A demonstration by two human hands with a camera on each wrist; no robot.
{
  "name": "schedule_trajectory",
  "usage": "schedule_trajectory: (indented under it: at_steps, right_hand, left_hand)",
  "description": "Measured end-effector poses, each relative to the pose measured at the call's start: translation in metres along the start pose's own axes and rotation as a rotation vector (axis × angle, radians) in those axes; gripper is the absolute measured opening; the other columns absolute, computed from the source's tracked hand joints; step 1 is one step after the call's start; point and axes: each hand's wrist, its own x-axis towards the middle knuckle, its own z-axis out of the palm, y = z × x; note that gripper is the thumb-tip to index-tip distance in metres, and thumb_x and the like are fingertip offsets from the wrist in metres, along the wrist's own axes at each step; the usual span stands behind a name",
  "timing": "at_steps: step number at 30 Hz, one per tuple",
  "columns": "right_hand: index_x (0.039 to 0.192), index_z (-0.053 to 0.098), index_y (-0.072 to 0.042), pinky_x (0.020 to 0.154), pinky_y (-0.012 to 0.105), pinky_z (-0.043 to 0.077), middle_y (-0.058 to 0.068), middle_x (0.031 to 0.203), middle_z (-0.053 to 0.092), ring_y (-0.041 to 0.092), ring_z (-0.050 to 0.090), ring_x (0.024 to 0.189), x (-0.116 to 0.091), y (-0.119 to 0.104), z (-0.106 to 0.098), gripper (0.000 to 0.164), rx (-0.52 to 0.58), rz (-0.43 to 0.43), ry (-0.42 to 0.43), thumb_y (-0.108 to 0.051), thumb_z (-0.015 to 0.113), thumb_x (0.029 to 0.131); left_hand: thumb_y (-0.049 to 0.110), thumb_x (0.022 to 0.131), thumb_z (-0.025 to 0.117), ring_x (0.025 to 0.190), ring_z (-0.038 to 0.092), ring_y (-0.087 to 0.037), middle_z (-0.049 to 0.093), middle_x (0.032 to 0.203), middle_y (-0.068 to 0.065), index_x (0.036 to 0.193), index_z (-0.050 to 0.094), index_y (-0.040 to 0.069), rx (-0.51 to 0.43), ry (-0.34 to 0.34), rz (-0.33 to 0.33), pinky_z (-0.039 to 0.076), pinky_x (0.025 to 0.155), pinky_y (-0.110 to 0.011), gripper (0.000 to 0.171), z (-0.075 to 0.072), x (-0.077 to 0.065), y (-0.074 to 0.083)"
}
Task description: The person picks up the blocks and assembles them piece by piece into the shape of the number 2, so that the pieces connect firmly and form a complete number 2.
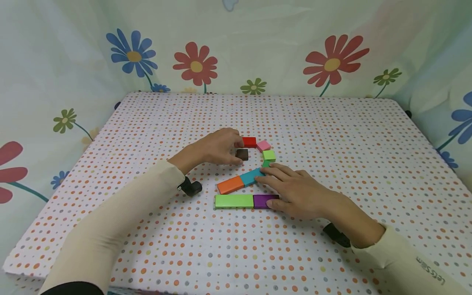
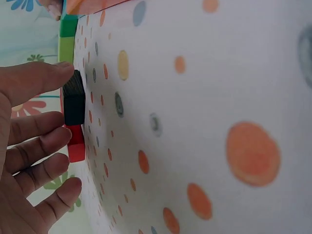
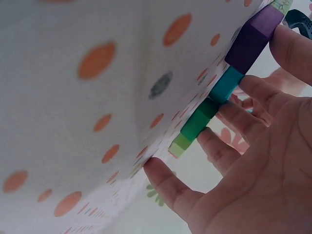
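Observation:
At the far end of a curved line of coloured blocks, my left hand has its fingers by a red block and its thumb by a dark brown block. Its fingers are loosely bent, not closed round either. My right hand spreads over the near end, thumb against a purple block and fingertips at a blue block and a dark green block. Between the hands sit a pink block and a small light green block. An orange block adjoins the blue one.
A long light green block lies end to end with the purple one, nearest the body. Everything rests on a table with a dotted cloth. Behind it hangs a flower-printed curtain, which also runs along both sides.

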Motion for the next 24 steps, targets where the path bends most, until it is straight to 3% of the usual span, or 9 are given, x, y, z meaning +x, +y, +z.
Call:
schedule_trajectory:
  at_steps: [16, 24]
  right_hand:
    - [0.157, 0.039, -0.025, 0.104, 0.069, 0.035, 0.006, 0.165, 0.029, 0.033, 0.018, 0.154, 0.0003, 0.0013, -0.0009, 0.064, -0.004, -0.003, 0.015, -0.040, 0.063, 0.099]
    - [0.158, 0.036, -0.026, 0.106, 0.071, 0.033, 0.004, 0.167, 0.026, 0.033, 0.016, 0.154, 0.0002, 0.0005, -0.0016, 0.065, 0.007, 0.010, -0.022, -0.042, 0.061, 0.100]
  left_hand:
    - [0.026, 0.091, 0.077, 0.100, 0.055, -0.021, 0.066, 0.108, -0.006, 0.116, 0.071, 0.005, 0.001, 0.005, 0.016, 0.046, 0.093, -0.035, 0.034, 0.0032, 0.0040, -0.0014]
    - [0.024, 0.092, 0.076, 0.099, 0.054, -0.021, 0.067, 0.104, -0.006, 0.114, 0.071, 0.005, 0.003, 0.005, 0.007, 0.047, 0.090, -0.034, 0.030, 0.0052, 0.0037, 0.0004]
